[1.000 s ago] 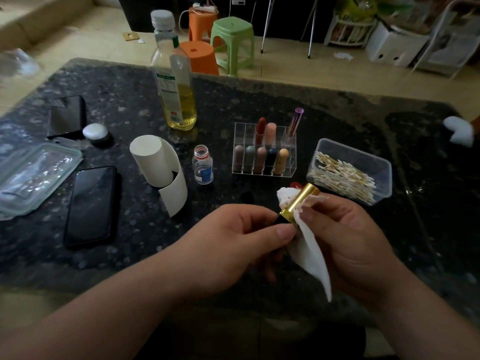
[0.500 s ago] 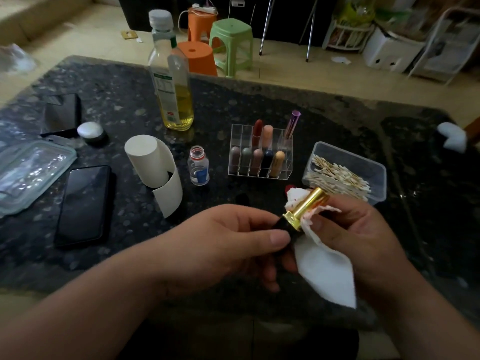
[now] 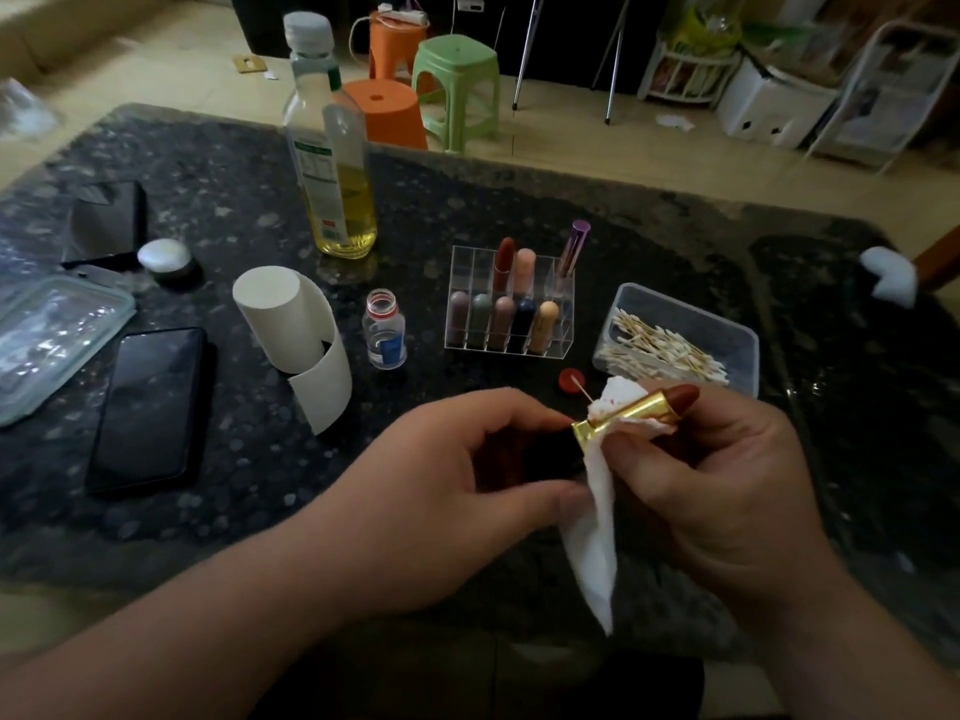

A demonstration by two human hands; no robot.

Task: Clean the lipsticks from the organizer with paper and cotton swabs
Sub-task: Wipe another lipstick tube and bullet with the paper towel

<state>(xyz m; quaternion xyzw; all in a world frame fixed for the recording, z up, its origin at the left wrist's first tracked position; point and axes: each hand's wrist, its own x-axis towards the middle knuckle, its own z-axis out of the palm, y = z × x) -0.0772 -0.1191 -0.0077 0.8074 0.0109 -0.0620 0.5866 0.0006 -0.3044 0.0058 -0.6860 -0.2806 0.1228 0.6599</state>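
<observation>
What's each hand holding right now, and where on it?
Left hand grips the lipstick by its dark base; right hand pinches the paper against its gold tube.

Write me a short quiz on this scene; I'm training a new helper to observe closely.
1. True or false: the clear plastic tub of cotton swabs sits left of the clear acrylic organizer.
2. What does the right hand hold round the gold-tubed red lipstick? A white paper; B cotton swab; C phone.
3. How many lipsticks stand in the organizer's front row?
Key: 1 false; 2 A; 3 five.
</observation>
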